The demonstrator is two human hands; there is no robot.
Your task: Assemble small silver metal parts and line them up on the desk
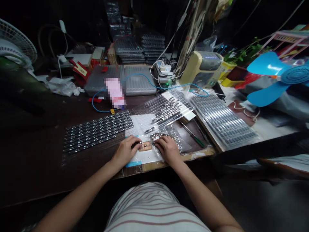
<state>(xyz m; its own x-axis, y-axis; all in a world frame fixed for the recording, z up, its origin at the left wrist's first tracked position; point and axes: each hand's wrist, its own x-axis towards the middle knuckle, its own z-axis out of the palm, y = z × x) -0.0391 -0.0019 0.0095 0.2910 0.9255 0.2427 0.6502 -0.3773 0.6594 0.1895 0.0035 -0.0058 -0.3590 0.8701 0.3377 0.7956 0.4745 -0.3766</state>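
Observation:
My left hand (126,149) and my right hand (167,149) rest at the near edge of the dark table, fingertips meeting over a small brown block (145,146) that lies on a white sheet (142,127). Both hands touch the block; their fingers curl down around it. Under my right hand's fingers lies a pile of small metal parts (166,132) in clear plastic. A tray of dark parts in rows (96,131) lies left of my left hand. Clear plastic tubes with parts (166,109) lie fanned out just beyond the sheet.
A larger clear tray of parts (223,120) sits to the right, with a green-handled screwdriver (193,134) beside it. Stacked trays (140,48), a blue cable (145,77), a cream device (201,69), a blue fan (277,75) and a white fan (14,42) crowd the back.

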